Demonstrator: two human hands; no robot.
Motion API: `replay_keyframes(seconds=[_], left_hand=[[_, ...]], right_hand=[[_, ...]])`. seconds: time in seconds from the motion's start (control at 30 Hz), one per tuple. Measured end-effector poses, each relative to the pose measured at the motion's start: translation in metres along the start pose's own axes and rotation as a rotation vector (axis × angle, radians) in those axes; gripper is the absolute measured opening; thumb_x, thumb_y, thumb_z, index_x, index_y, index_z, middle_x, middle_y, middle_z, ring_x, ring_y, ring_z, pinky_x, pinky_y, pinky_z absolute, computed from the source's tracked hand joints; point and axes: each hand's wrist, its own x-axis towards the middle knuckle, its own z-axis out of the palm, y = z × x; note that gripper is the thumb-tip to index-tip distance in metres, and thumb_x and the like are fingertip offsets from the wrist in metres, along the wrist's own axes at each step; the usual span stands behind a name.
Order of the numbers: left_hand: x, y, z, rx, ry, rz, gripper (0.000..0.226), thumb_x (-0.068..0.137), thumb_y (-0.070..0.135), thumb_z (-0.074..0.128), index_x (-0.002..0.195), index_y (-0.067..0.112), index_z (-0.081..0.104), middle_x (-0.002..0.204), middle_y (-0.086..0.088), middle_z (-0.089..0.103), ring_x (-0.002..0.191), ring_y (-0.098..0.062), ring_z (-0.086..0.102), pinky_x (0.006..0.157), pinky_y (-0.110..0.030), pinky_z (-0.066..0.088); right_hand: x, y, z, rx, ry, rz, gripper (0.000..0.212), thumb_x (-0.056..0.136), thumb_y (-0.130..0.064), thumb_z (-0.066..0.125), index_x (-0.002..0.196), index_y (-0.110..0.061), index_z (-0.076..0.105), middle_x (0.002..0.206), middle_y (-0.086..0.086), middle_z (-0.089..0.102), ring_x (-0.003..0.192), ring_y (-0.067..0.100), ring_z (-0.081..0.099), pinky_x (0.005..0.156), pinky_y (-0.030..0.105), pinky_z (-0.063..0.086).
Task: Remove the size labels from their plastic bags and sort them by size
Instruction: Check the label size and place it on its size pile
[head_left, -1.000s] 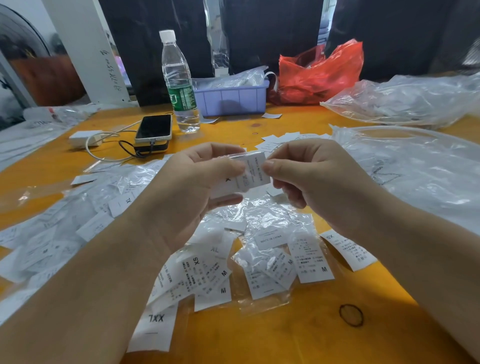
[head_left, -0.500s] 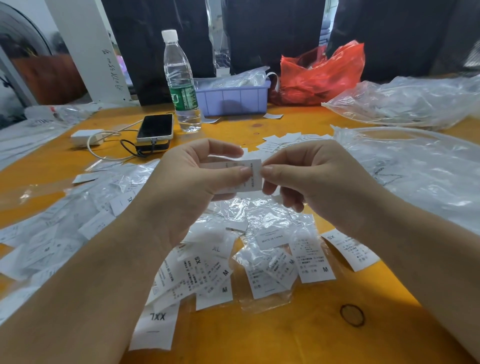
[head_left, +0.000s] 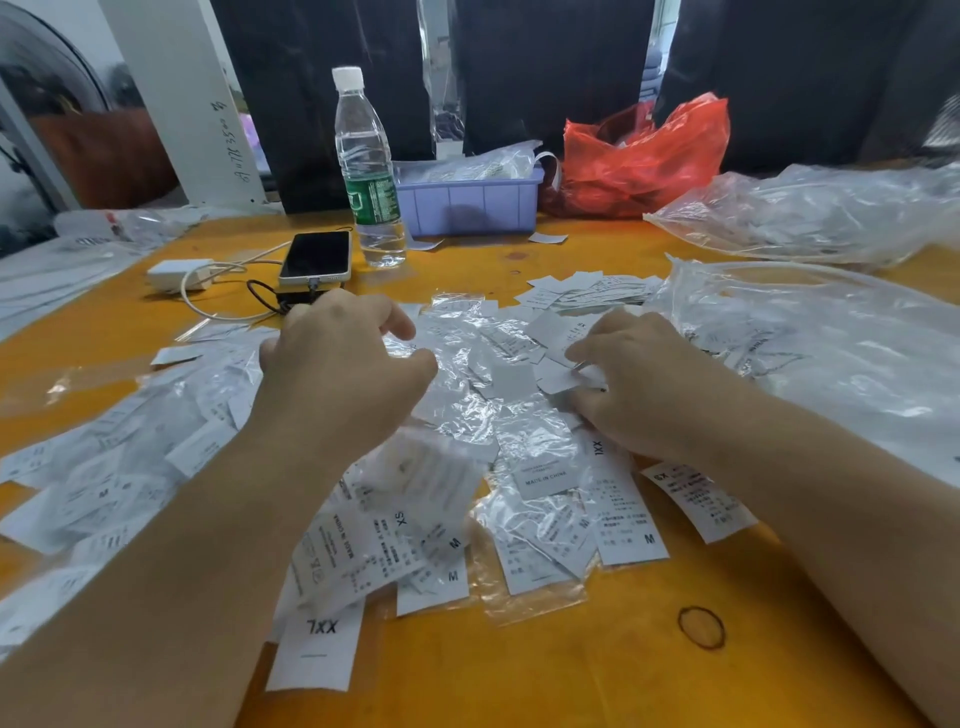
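White size labels (head_left: 623, 519) marked M, XS and XXL lie mixed with small clear plastic bags (head_left: 467, 374) across the middle of the orange table (head_left: 519, 675). My right hand (head_left: 639, 384) is low over the heap and pinches a small white label (head_left: 558, 382) between thumb and fingers. My left hand (head_left: 337, 374) hovers over the crumpled clear bags with loosely curled fingers, thumb and fingertips apart, nothing plainly held. A loose stack of bare labels (head_left: 587, 291) lies just beyond my right hand.
A water bottle (head_left: 369, 171), a phone (head_left: 316, 257) with charger and cable (head_left: 176, 273), a purple bin (head_left: 467, 202) and a red bag (head_left: 644, 156) stand at the back. Large clear bags (head_left: 805, 353) cover the right side. More bagged labels (head_left: 104, 467) spread left.
Both hands have dropped from in front of me to the heap. The bag and label they pinched together have parted: my right hand keeps the label, my left hand has let go.
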Motion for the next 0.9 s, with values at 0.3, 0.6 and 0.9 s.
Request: replay_keyframes(seconds=[0.3,0.6,0.9], left_hand=[[-0.016,0.014,0.013,-0.104,-0.148,0.167,0.019,0.084,0.046,0.065,0.100,0.036,0.062,0.109,0.014,0.054,0.109,-0.008,0.051,0.091,-0.035,0.044],[-0.008,0.007,-0.018,0.018,-0.821,0.195,0.071,0.037,0.067,0.085,0.099,0.063,0.050,0.105,0.034,0.044,0.094,0.005,0.047,0.067,-0.017,0.040],[0.002,-0.005,-0.009,-0.011,-0.453,0.207,0.031,0.074,0.043,0.078,0.096,0.048,0.056,0.101,0.022,0.050,0.086,0.004,0.048,0.063,-0.018,0.037]], right_hand=[[0.003,-0.004,0.003,0.131,0.255,-0.100,0.007,0.084,-0.012,0.066,0.082,-0.012,0.073,0.086,-0.001,0.060,0.091,0.020,0.053,0.075,0.031,0.046],[0.003,0.001,0.001,0.228,0.284,-0.125,0.028,0.086,-0.024,0.071,0.065,-0.006,0.063,0.071,-0.003,0.053,0.067,0.006,0.045,0.057,0.017,0.030],[-0.005,-0.004,-0.009,0.467,0.281,-0.066,0.023,0.073,-0.018,0.084,0.065,-0.012,0.063,0.063,-0.002,0.055,0.055,0.005,0.043,0.052,0.021,0.032]])
